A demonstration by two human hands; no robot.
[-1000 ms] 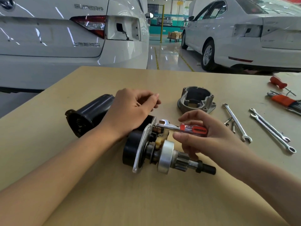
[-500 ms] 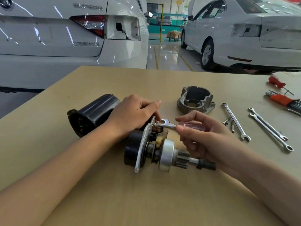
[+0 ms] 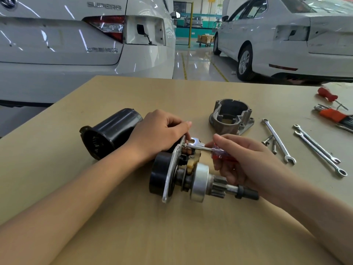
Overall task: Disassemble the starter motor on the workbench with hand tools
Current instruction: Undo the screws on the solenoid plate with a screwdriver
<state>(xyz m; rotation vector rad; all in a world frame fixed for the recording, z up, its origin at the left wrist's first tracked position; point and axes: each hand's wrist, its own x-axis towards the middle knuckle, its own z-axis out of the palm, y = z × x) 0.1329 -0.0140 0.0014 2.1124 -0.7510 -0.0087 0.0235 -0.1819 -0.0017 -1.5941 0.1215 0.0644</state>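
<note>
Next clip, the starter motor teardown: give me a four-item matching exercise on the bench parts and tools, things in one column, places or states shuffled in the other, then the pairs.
Things:
1. red-handled screwdriver
2. black motor casing
3. grey nose housing
4. loose bolts

Places or states:
A. lying on its side, open end toward the camera, behind the left hand
B. beside the nearest of the wrenches, on its left
C. gripped in the right hand, tip at the silver plate
D. standing alone, opening up, beyond the right hand

Pairs: 1-C, 2-A, 3-D, 4-B
</note>
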